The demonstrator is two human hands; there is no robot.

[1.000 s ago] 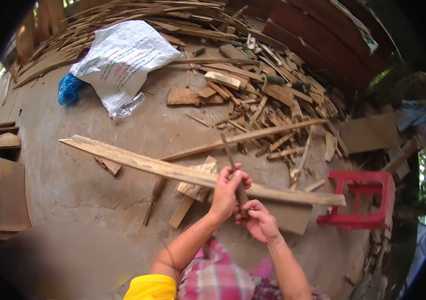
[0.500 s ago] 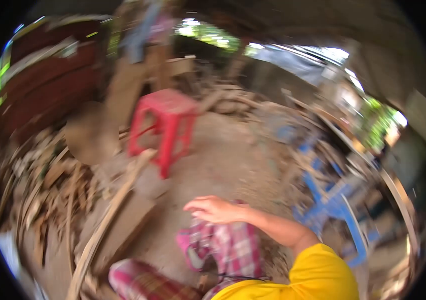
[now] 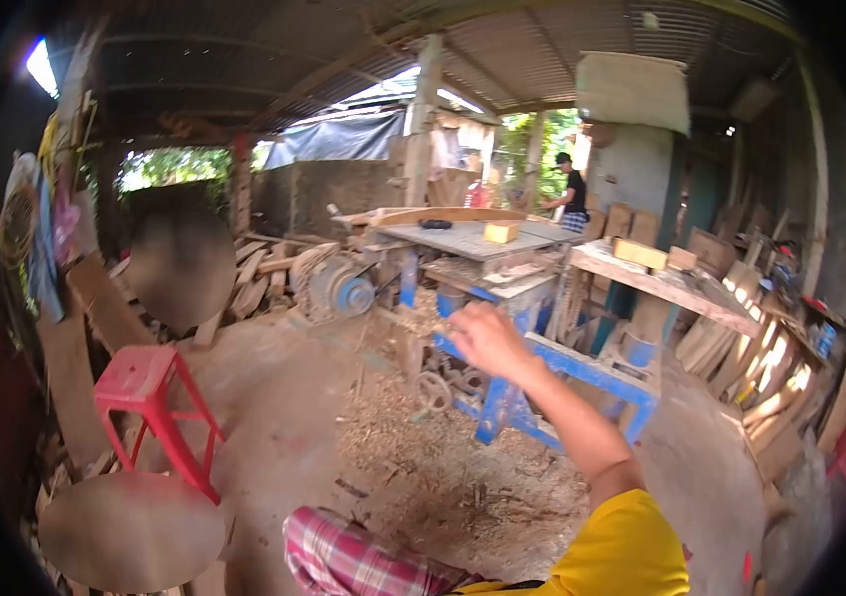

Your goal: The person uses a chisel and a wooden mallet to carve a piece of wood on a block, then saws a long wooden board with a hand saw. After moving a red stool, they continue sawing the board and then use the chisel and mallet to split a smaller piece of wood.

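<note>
The right hand (image 3: 487, 341) is showing in front of the blue-framed table (image 3: 455, 241), its fingers loosely bending; blur is perhaps hiding a small item, so I cannot tell whether they are gripping. Standing ahead, the table is bearing a yellowish block (image 3: 500, 231); its top is stretching left to right.

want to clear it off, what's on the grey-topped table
On the grey-topped table: a yellowish block and a small black object, a long board along its far edge. The surface under them is covered.
</note>
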